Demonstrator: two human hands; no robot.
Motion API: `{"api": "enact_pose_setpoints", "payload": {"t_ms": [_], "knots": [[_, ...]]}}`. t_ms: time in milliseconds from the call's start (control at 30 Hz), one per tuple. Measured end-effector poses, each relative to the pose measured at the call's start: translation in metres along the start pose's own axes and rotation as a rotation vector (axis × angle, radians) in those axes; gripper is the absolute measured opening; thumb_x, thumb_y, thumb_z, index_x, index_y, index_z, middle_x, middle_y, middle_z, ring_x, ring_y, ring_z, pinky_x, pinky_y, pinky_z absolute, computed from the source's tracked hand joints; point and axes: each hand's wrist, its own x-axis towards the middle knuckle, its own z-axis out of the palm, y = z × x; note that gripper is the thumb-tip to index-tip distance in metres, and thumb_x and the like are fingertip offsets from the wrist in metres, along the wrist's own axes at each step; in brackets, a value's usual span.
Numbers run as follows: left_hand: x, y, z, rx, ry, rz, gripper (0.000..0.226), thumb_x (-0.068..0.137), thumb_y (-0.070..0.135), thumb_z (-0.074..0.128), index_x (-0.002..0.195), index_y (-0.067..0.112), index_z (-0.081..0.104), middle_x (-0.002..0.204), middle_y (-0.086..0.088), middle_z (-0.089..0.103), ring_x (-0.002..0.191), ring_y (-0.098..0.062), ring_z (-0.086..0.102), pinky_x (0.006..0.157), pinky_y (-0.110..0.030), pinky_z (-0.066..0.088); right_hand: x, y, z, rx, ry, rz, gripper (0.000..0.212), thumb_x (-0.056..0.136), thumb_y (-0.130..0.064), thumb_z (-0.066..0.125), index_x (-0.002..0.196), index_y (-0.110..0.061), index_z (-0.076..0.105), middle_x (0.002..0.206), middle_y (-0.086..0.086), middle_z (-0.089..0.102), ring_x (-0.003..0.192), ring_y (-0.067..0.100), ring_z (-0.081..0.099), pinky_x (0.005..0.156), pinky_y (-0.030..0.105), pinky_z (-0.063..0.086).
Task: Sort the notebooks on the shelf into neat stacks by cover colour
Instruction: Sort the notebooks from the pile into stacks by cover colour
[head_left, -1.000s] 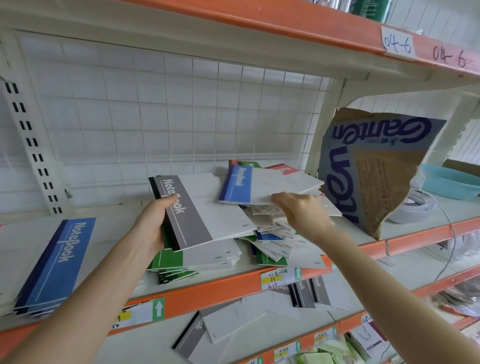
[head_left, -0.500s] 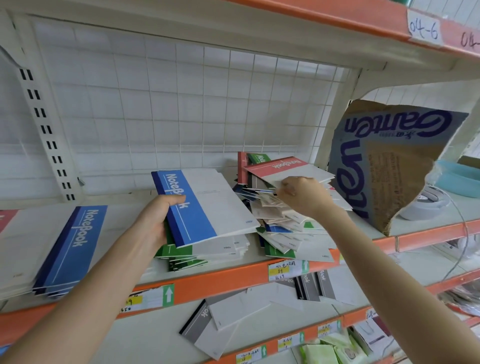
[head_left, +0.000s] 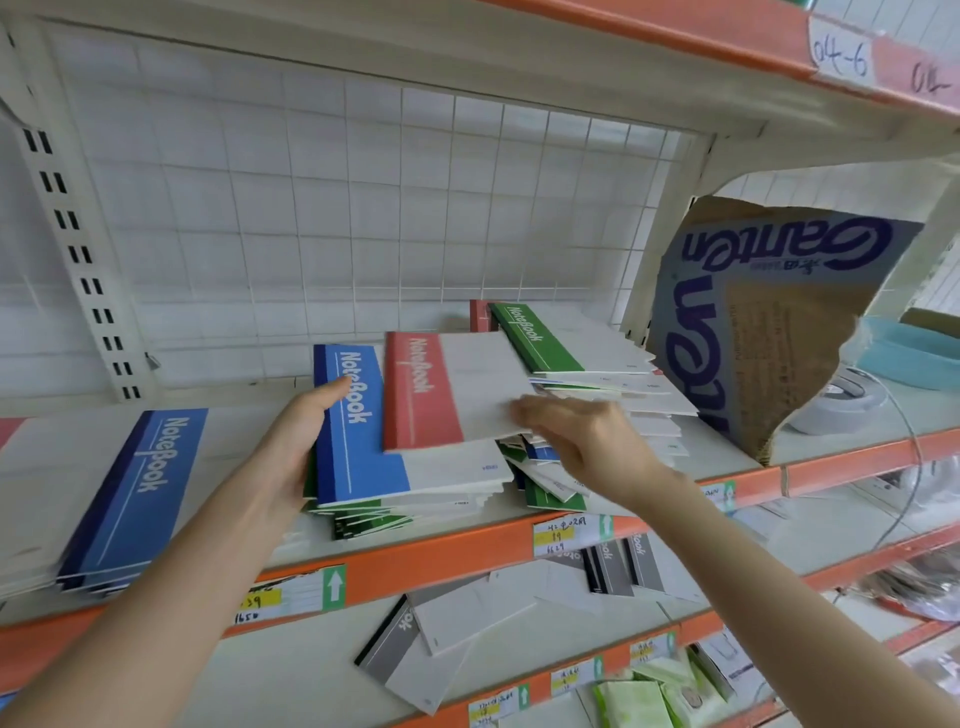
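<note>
Since half a second ago, the red notebook has come off the jumbled pile and now lies across the blue notebook. The right hand, blurred, grips its right edge. The left hand clasps the blue one's spine, thumb on top, above the green stack on the shelf.

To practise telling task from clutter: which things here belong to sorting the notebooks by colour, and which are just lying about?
Job in hand: red notebook, blue notebook, green notebook, blue stack, mixed pile, left hand, right hand.

Lying about: torn cardboard box, teal basin, price labels, grey notebooks on the lower shelf.
</note>
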Motion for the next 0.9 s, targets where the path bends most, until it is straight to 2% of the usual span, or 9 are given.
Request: {"api": "enact_pose_setpoints", "payload": {"t_ms": [67,133,233,300,400,467,633,733,900], "knots": [[0.000,-0.001,0.000,0.040,-0.030,-0.007,0.016,0.092,0.028,0.053,0.091,0.015,0.062,0.060,-0.001,0.070,0.051,-0.017,0.066,0.056,-0.029,0.044,0.002,-0.012,0.003,0.105,-0.042,-0.111,0.026,0.087,-0.010,0.050,0.096,0.000,0.071,0.100,0.013,0.071,0.094,0.023,0.067,0.084,0.027,0.053],[-0.004,-0.003,0.001,0.076,-0.026,-0.019,0.009,0.091,0.021,0.054,0.091,0.014,0.060,0.060,-0.002,0.069,0.052,-0.017,0.065,0.054,-0.027,0.045,0.006,-0.014,0.003,0.219,-0.103,-0.104,0.033,0.093,-0.027,0.049,0.098,-0.004,0.072,0.106,0.007,0.070,0.104,0.015,0.063,0.092,0.021,0.047],[-0.010,-0.004,0.000,0.097,-0.005,-0.022,0.012,0.092,0.019,0.054,0.100,0.011,0.056,0.074,-0.007,0.066,0.063,-0.020,0.062,0.053,-0.027,0.042,0.021,-0.003,-0.004,0.212,-0.075,0.158,0.049,0.094,-0.045,0.041,0.104,-0.007,0.071,0.109,0.006,0.069,0.100,0.018,0.065,0.083,0.026,0.051],[-0.013,-0.005,-0.004,0.094,0.014,-0.017,0.016,0.092,0.019,0.053,0.106,0.012,0.054,0.078,-0.007,0.064,0.066,-0.020,0.060,0.050,-0.026,0.043,0.035,0.013,-0.008,0.034,-0.046,0.402,0.039,0.095,-0.035,0.046,0.117,-0.008,0.064,0.117,0.007,0.065,0.103,0.023,0.063,0.082,0.027,0.048],[-0.015,-0.005,-0.008,0.076,0.037,-0.013,0.016,0.092,0.018,0.053,0.107,0.011,0.053,0.078,-0.006,0.063,0.066,-0.019,0.060,0.047,-0.025,0.044,0.055,0.033,-0.008,-0.076,-0.168,0.702,0.046,0.094,-0.037,0.048,0.132,-0.011,0.050,0.129,0.009,0.055,0.115,0.027,0.052,0.090,0.034,0.043],[-0.016,-0.005,-0.010,0.062,0.044,-0.013,0.016,0.092,0.017,0.053,0.107,0.010,0.052,0.079,-0.007,0.063,0.068,-0.021,0.059,0.052,-0.028,0.042,0.063,0.041,-0.002,-0.126,-0.287,0.808,0.052,0.091,-0.046,0.048,0.133,-0.015,0.047,0.126,0.011,0.054,0.109,0.028,0.051,0.083,0.033,0.044],[-0.017,-0.004,-0.012,0.054,0.057,-0.012,0.019,0.092,0.019,0.053,0.109,0.010,0.052,0.079,-0.007,0.063,0.067,-0.021,0.059,0.054,-0.029,0.041,0.067,0.044,0.004,-0.235,-0.399,0.849,0.044,0.089,-0.053,0.048,0.118,-0.023,0.060,0.105,0.006,0.063,0.079,0.021,0.052,0.050,0.020,0.032],[-0.018,-0.004,-0.010,0.038,0.053,-0.006,0.018,0.093,0.019,0.053,0.109,0.011,0.052,0.079,-0.007,0.063,0.068,-0.020,0.059,0.054,-0.029,0.041,0.070,0.043,0.000,-0.327,-0.420,0.838,0.039,0.091,-0.046,0.047,0.114,-0.020,0.064,0.101,0.007,0.065,0.075,0.023,0.052,0.048,0.021,0.031],[-0.018,-0.004,-0.008,0.035,0.048,0.011,0.023,0.093,0.018,0.052,0.113,0.007,0.053,0.077,-0.006,0.063,0.061,-0.017,0.061,0.043,-0.022,0.046,0.071,0.024,-0.001,-0.508,-0.401,0.714,0.026,0.096,-0.011,0.035,0.110,0.000,0.055,0.097,0.018,0.061,0.075,0.028,0.046,0.061,0.029,0.035]]}}
